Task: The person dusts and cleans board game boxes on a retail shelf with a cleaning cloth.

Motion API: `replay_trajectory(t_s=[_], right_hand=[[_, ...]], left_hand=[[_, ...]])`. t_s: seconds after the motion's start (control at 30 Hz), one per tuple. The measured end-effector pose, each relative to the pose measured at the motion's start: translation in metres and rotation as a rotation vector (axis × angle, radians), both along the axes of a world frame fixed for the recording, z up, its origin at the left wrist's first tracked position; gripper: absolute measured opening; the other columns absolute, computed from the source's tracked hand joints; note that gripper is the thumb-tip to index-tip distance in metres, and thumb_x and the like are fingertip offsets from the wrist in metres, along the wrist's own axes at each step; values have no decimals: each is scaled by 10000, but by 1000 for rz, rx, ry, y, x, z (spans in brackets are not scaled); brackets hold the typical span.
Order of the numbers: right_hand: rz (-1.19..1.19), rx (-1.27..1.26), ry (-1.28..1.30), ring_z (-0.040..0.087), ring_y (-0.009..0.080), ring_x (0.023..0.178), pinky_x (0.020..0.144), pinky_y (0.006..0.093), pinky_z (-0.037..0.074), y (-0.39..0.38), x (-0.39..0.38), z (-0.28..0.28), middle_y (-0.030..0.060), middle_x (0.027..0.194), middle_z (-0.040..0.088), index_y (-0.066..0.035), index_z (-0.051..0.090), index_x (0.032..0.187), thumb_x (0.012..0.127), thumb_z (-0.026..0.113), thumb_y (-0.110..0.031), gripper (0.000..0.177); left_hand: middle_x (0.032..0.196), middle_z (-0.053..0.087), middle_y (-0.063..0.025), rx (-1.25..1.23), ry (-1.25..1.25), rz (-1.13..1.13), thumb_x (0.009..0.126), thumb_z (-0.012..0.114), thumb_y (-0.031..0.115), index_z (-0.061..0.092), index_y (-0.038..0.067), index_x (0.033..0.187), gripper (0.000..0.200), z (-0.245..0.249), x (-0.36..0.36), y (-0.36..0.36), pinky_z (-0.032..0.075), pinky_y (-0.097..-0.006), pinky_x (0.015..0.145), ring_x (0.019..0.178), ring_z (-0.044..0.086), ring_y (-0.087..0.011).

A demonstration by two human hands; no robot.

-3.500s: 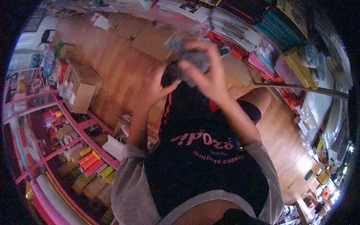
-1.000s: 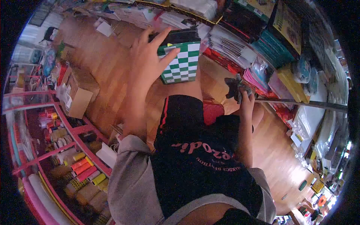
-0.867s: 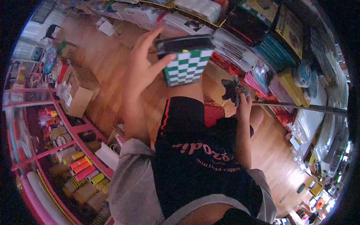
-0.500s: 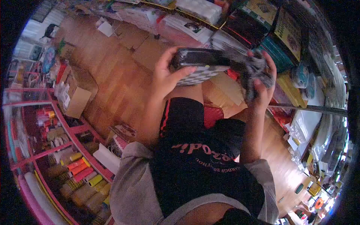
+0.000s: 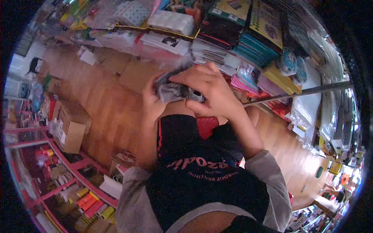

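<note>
Near the middle of the head view, a dark box (image 5: 176, 72) is partly covered by a crumpled grey cloth (image 5: 171, 92). My left hand (image 5: 152, 99) grips the box and cloth from the left side. Over the top, my right hand (image 5: 206, 87) is closed on the grey cloth, its fingers bent across it. Most of the box is hidden behind the cloth and my hands.
Stacked boxes and packets fill a shelf (image 5: 217, 54) beyond my hands. A pink-framed case (image 5: 74, 171) holds colourful thread spools (image 5: 91, 204) at lower left. An open cardboard box (image 5: 72, 128) stands on the wooden floor (image 5: 108, 116).
The box has turned, so its checkered side no longer shows. My right hand has moved left with the cloth, onto the box. The view has shifted to the right.
</note>
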State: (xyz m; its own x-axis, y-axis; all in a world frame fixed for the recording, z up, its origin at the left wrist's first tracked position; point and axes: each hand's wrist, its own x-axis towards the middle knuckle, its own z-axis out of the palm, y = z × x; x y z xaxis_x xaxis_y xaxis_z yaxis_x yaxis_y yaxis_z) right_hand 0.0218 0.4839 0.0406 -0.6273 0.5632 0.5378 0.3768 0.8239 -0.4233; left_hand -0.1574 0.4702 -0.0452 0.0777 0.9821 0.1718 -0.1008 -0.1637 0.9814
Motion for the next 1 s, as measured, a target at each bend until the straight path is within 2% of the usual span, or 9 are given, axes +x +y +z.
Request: replay_trajectory(t_s=[0.07,0.23,0.3,0.4,0.53,0.6,0.7,0.93,1.0], right_hand=[[-104,4,-3,514,260,868,784,346,336,7,17,-10,106,921,561,-73,542,1002,608,537,-215,419],[-435,-138,3,520,269,847,765,339,384,23,75,-72,119,908,562,-57,530,1003,630,528,-158,387],[-598,-592,320,530,222,858,743,318,413,19,88,-107,119,894,569,-44,520,1005,658,524,-117,354],[-640,-733,402,534,174,837,725,292,425,7,98,-160,98,877,576,-36,517,1009,664,569,-103,355],[-605,-606,454,550,181,793,704,290,437,-11,103,-232,82,859,581,-37,522,1006,648,619,-89,374],[-703,-936,505,546,175,787,682,294,449,-19,102,-259,107,857,566,-14,491,1018,656,628,-56,390],[-768,-1057,421,545,181,799,680,291,455,-29,93,-265,122,889,558,-7,489,1008,659,637,-71,384],[-681,-985,369,555,213,753,672,311,448,-36,101,-279,108,848,576,-30,520,964,679,630,-161,332],[-661,-1060,331,554,226,777,688,319,444,-29,110,-337,124,864,572,-25,515,968,678,628,-203,359]], left_hand=[[1017,508,-79,223,52,114,621,665,21,409,-5,1095,539,-2,-7,5,380,-276,829,931,490,-159],[1014,497,-75,154,-58,369,665,659,58,398,-2,1103,513,-13,-39,1,378,-267,808,911,482,-155],[1009,492,-71,189,-57,407,678,655,68,402,-1,1095,492,-13,-58,0,375,-263,802,907,477,-149],[993,484,-64,64,111,387,689,648,76,404,-2,1078,466,3,-80,-10,367,-255,800,898,464,-139],[958,498,-69,-135,598,237,680,664,131,423,-4,1042,455,50,-98,-28,392,-265,744,856,484,-155],[938,522,-83,-102,774,136,666,675,156,437,-3,1030,463,72,-97,-32,405,-280,725,833,509,-175],[863,575,-165,-128,1225,3,611,690,216,471,6,1005,497,90,-87,-39,419,-341,686,772,562,-273],[822,575,-110,-254,955,19,666,653,208,514,-18,920,367,108,-91,-24,424,-286,640,753,547,-154],[829,560,-78,-135,651,341,710,616,187,519,-20,924,314,114,-98,-31,420,-251,644,751,524,-122]])
